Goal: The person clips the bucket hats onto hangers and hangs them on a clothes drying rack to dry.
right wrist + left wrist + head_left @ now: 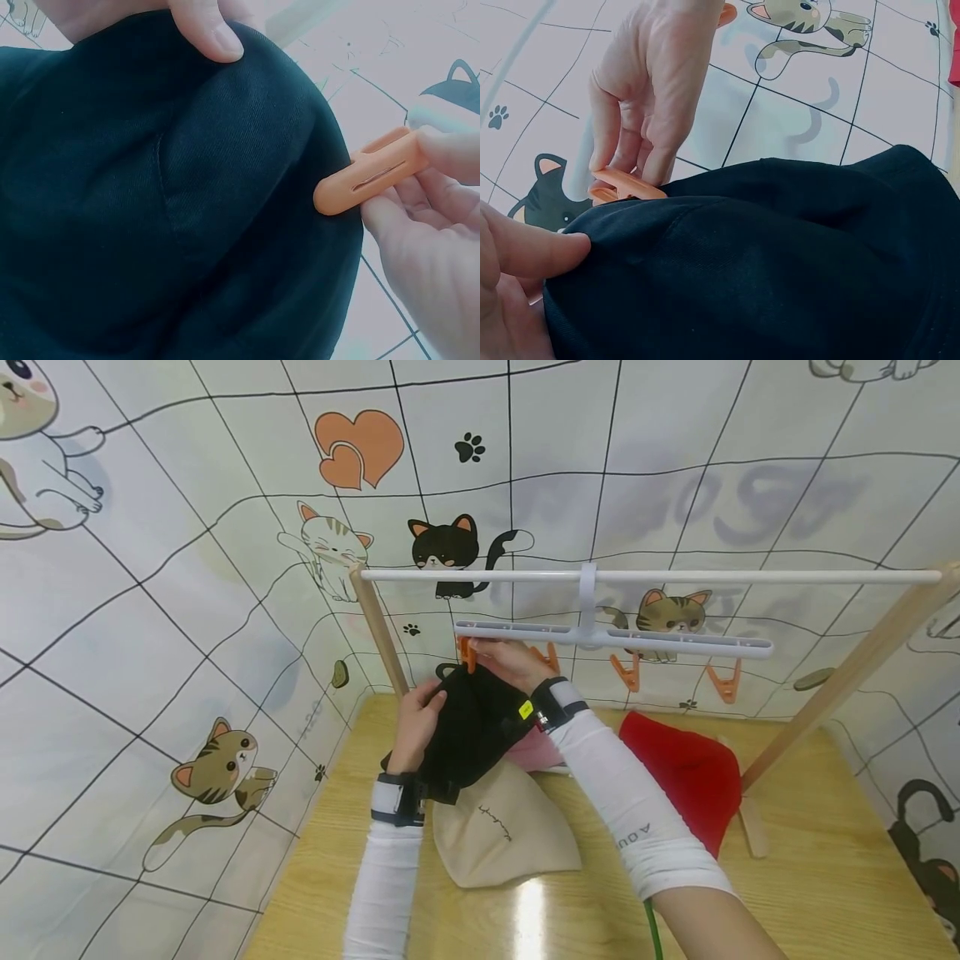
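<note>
A black cloth hat (pixel 472 727), limp and folded, hangs between the two hands below a white hanger (pixel 682 642). My left hand (pixel 416 724) pinches its upper left edge, thumb on the near side in the left wrist view. With thumb and fingers, my right hand (pixel 517 663) pinches an orange clip (pixel 379 169) at the hanger's left end. The tip of that clip overlaps the hat's edge in the right wrist view; whether it bites the cloth I cannot tell.
The hanger hooks over a white rod (pixel 480 575) on wooden posts (pixel 847 681). Several orange clips (pixel 725 682) dangle from it. A beige hat (pixel 502 831), a pink cloth (pixel 536 750) and a red cloth (pixel 682 772) lie on the wooden table (pixel 330 860).
</note>
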`<state>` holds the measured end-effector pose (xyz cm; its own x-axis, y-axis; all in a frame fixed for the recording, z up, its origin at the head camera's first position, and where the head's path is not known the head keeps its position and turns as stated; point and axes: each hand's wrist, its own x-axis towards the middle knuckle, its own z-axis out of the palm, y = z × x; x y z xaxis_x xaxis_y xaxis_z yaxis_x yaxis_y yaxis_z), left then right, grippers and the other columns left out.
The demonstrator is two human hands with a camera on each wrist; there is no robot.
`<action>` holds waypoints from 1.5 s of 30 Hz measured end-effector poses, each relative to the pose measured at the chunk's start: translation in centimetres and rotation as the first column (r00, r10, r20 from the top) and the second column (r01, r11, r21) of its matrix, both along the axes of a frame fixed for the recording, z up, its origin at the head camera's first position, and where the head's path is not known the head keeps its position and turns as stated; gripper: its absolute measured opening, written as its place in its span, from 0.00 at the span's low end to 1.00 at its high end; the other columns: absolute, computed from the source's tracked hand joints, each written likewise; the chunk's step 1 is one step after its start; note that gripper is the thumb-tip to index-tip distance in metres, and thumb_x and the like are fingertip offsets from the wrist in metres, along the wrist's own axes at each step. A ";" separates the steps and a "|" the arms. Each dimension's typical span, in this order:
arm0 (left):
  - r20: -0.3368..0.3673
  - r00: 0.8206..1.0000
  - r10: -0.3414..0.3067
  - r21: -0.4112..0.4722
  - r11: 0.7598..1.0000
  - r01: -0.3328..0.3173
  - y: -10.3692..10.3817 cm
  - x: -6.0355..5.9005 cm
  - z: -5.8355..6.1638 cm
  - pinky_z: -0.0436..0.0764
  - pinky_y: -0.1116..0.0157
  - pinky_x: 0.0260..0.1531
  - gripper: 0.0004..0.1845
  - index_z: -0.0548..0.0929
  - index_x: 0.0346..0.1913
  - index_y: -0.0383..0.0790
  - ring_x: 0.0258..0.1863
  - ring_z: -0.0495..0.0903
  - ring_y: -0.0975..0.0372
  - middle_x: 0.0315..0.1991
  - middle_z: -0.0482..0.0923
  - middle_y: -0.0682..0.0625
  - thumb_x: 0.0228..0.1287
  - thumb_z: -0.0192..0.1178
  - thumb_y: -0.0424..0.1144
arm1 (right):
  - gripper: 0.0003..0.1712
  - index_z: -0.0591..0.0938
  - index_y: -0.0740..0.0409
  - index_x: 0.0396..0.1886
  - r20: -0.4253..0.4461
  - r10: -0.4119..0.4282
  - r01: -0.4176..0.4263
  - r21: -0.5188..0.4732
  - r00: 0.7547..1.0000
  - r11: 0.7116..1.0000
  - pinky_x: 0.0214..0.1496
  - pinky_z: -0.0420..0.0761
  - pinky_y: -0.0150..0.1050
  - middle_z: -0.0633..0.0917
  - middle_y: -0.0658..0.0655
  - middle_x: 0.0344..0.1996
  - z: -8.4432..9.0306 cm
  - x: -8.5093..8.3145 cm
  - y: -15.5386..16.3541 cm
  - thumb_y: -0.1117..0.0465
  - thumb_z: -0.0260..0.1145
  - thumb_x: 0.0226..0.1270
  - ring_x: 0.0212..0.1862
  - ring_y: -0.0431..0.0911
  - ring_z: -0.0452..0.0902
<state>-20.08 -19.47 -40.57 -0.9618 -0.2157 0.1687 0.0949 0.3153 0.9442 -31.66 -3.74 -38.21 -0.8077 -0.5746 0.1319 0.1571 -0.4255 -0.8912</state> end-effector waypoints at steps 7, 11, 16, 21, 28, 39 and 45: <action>0.003 1.000 -0.004 0.009 1.000 0.004 0.3 -0.1 -0.3 0.68 0.57 0.41 0.10 0.81 0.40 0.28 0.39 0.71 0.51 0.36 0.76 0.39 0.71 0.51 0.32 | 0.15 0.82 0.57 0.41 0.002 0.007 -0.007 -0.014 1.000 1.000 0.66 0.64 0.45 0.80 0.55 0.45 -0.2 0.0 0.2 0.76 0.51 0.71 0.50 0.49 0.71; -0.009 1.000 -0.005 0.012 1.000 0.005 0.4 -0.2 -0.6 0.68 0.57 0.42 0.09 0.81 0.39 0.28 0.39 0.71 0.51 0.36 0.76 0.39 0.71 0.52 0.31 | 0.15 0.82 0.55 0.41 0.011 -0.024 0.024 -0.014 1.000 1.000 0.67 0.63 0.46 0.80 0.54 0.46 -0.4 0.1 0.1 0.75 0.52 0.71 0.51 0.48 0.71; 0.014 1.000 -0.002 0.016 1.000 0.002 0.7 -0.1 -1.2 0.69 0.55 0.44 0.09 0.81 0.42 0.29 0.40 0.71 0.51 0.38 0.76 0.40 0.71 0.52 0.32 | 0.14 0.81 0.56 0.45 -0.011 -0.077 0.077 -0.006 0.997 0.997 0.67 0.62 0.46 0.80 0.54 0.48 -0.8 0.6 0.2 0.75 0.53 0.71 0.54 0.48 0.70; 0.041 0.999 -0.001 0.012 1.000 0.001 1.0 -0.2 -1.9 0.70 0.53 0.44 0.10 0.81 0.44 0.30 0.41 0.72 0.50 0.39 0.77 0.40 0.72 0.51 0.33 | 0.14 0.78 0.60 0.50 -0.070 -0.104 0.104 -0.005 0.992 0.995 0.67 0.62 0.46 0.78 0.56 0.50 -1.4 1.2 0.8 0.75 0.53 0.71 0.57 0.50 0.70; 0.036 0.999 0.005 0.029 1.000 -0.006 1.0 -0.5 -2.5 0.71 0.52 0.46 0.10 0.81 0.44 0.30 0.42 0.73 0.50 0.40 0.78 0.39 0.72 0.51 0.32 | 0.19 0.71 0.64 0.62 -0.072 -0.124 0.127 0.038 0.990 0.991 0.68 0.62 0.44 0.73 0.61 0.61 -2.7 1.9 2.2 0.72 0.51 0.73 0.65 0.51 0.66; 0.021 0.998 0.062 0.134 0.989 -0.064 0.6 -0.8 -2.5 0.70 0.52 0.53 0.13 0.80 0.50 0.25 0.48 0.74 0.47 0.46 0.78 0.34 0.71 0.51 0.30 | 0.22 0.65 0.76 0.64 0.105 -0.194 0.189 0.057 0.975 0.980 0.64 0.66 0.39 0.71 0.69 0.61 -6.5 3.5 4.0 0.74 0.50 0.73 0.61 0.51 0.70; 0.029 0.996 0.088 0.141 0.986 -0.091 -0.2 -1.0 -2.4 0.69 0.52 0.53 0.13 0.80 0.50 0.26 0.48 0.73 0.48 0.46 0.77 0.35 0.71 0.51 0.31 | 0.23 0.63 0.80 0.64 0.115 -0.162 0.154 0.072 0.980 0.985 0.66 0.64 0.42 0.71 0.69 0.59 -8.8 3.9 5.0 0.75 0.50 0.71 0.60 0.53 0.70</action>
<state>-21.07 -19.65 -43.00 -0.9407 -0.3215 0.1084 0.0504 0.1838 0.9817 -27.80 1.21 -47.04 -0.8967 -0.4427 -0.0036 0.2000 -0.3978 -0.8954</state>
